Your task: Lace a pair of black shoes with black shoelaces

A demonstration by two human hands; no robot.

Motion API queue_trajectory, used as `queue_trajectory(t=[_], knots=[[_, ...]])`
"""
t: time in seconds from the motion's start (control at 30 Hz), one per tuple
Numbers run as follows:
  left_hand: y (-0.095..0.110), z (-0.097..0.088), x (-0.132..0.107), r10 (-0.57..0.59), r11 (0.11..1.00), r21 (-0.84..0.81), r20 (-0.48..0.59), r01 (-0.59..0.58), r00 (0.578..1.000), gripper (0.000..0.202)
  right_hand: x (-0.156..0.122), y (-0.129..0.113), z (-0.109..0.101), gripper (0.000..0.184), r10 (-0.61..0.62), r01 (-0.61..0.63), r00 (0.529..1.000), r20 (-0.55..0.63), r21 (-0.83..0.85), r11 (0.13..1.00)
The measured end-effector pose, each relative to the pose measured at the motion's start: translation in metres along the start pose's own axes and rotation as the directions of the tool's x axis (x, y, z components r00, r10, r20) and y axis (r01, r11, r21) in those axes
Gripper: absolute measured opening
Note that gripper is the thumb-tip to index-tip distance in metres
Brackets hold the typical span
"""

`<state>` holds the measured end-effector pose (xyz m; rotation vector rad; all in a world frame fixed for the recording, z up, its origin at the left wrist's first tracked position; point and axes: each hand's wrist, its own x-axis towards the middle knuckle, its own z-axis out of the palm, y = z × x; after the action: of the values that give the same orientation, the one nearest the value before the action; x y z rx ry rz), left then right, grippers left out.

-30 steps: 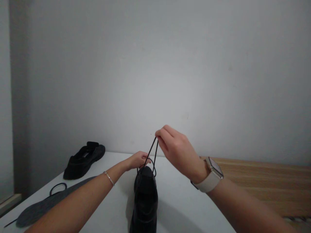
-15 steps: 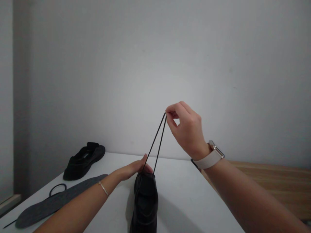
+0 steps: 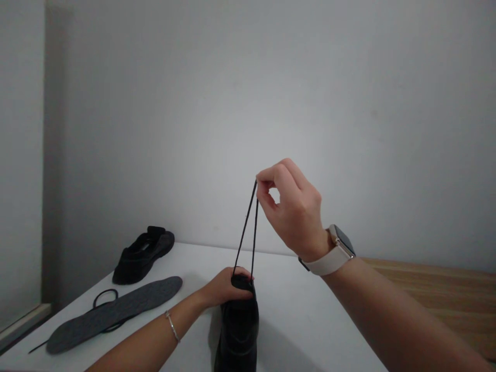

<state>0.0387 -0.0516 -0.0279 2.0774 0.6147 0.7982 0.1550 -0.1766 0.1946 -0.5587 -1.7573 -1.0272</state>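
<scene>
Black shoe (image 3: pixel 238 338), seen heel-near, its thin lace (image 3: pixel 254 237) pinched taut by the right hand (image 3: pixel 292 209), and now the tongue (image 3: pixel 242 282) is clasped by the left hand (image 3: pixel 225 287), thumb (image 3: pixel 242 294) lowered!

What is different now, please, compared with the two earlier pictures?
Since the first picture, the right hand has risen, drawing the black lace higher above the near shoe. The left hand has moved from beyond the shoe's top onto it, taking hold there, thumb in front. Unchanged: the right hand's pinch on the lace, the far shoe and the grey insole.
</scene>
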Motion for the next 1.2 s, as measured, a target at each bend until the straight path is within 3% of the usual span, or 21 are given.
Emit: queue_trajectory(t=[0.13,0.23,0.27,0.33,0.37,0.4,0.47,0.57,0.7,0.8,0.87,0.93,1.0,1.1,1.17,1.2], knots=[[-0.007,-0.001,-0.001,0.029,0.999,0.024,-0.016,-0.029,0.999,0.033,0.000,-0.004,0.001,0.019,0.008,-0.007,1.000,-0.026,0.035,0.999],[-0.005,-0.006,-0.002,-0.007,1.000,0.017,0.033,0.006,0.999,0.039,0.000,-0.002,-0.001,0.018,0.067,-0.066,0.998,-0.014,0.058,0.996],[0.000,-0.009,-0.002,-0.018,1.000,0.021,0.016,0.018,1.000,0.045,0.000,-0.001,-0.002,0.018,0.090,-0.090,0.996,-0.004,0.063,0.994],[0.022,-0.017,-0.004,0.007,0.998,0.060,-0.154,0.002,0.988,0.052,0.000,0.004,-0.004,0.017,0.133,-0.134,0.991,0.019,0.067,0.989],[0.039,-0.020,-0.005,0.058,0.994,0.103,-0.294,-0.029,0.954,0.051,0.001,0.006,-0.005,0.017,0.150,-0.152,0.988,0.029,0.067,0.986],[0.058,-0.024,-0.007,0.141,0.982,0.172,-0.439,-0.071,0.887,0.043,0.001,0.008,-0.005,0.016,0.166,-0.168,0.985,0.038,0.066,0.984],[0.100,-0.029,-0.010,0.314,0.935,0.322,-0.557,-0.148,0.769,0.025,0.001,0.012,-0.005,0.016,0.185,-0.188,0.982,0.046,0.070,0.980],[0.154,-0.033,-0.011,0.477,0.840,0.492,-0.472,-0.228,0.742,0.020,0.001,0.010,-0.004,0.016,0.197,-0.200,0.979,0.045,0.090,0.976],[0.186,-0.033,-0.004,0.512,0.772,0.600,-0.393,-0.209,0.764,0.014,0.002,-0.001,-0.008,0.016,0.219,-0.225,0.974,0.059,0.121,0.967],[0.194,-0.035,0.000,0.511,0.835,0.454,-0.432,-0.311,0.743,0.016,0.002,-0.006,-0.011,0.015,0.262,-0.272,0.962,0.078,0.175,0.946],[0.197,-0.040,0.001,0.454,0.891,0.221,-0.433,-0.396,0.779,0.020,-0.001,-0.002,-0.010,0.013,0.341,-0.349,0.937,0.073,0.237,0.907],[0.197,-0.046,0.003,0.373,0.908,-0.035,-0.388,-0.418,0.843,0.024,-0.006,0.007,-0.006,0.009,0.471,-0.459,0.881,0.047,0.324,0.827],[0.192,-0.056,0.004,0.297,0.883,-0.234,-0.390,-0.406,0.871,0.026,-0.015,0.021,0.000,0.005,0.628,-0.560,0.778,0.015,0.472,0.681],[0.173,-0.080,0.004,0.197,0.801,-0.407,-0.513,-0.438,0.836,0.024,-0.037,0.047,0.009,0.014,0.840,-0.594,0.533,0.104,0.753,0.283],[0.153,-0.100,0.001,0.146,0.769,-0.430,-0.601,-0.473,0.786,0.023,-0.058,0.066,0.010,0.020,0.907,-0.571,0.351,0.233,0.821,0.010],[0.141,-0.111,-0.002,0.130,0.771,-0.420,-0.632,-0.478,0.764,0.024,-0.071,0.076,0.009,0.023,0.929,-0.562,0.269,0.255,0.825,-0.063]])
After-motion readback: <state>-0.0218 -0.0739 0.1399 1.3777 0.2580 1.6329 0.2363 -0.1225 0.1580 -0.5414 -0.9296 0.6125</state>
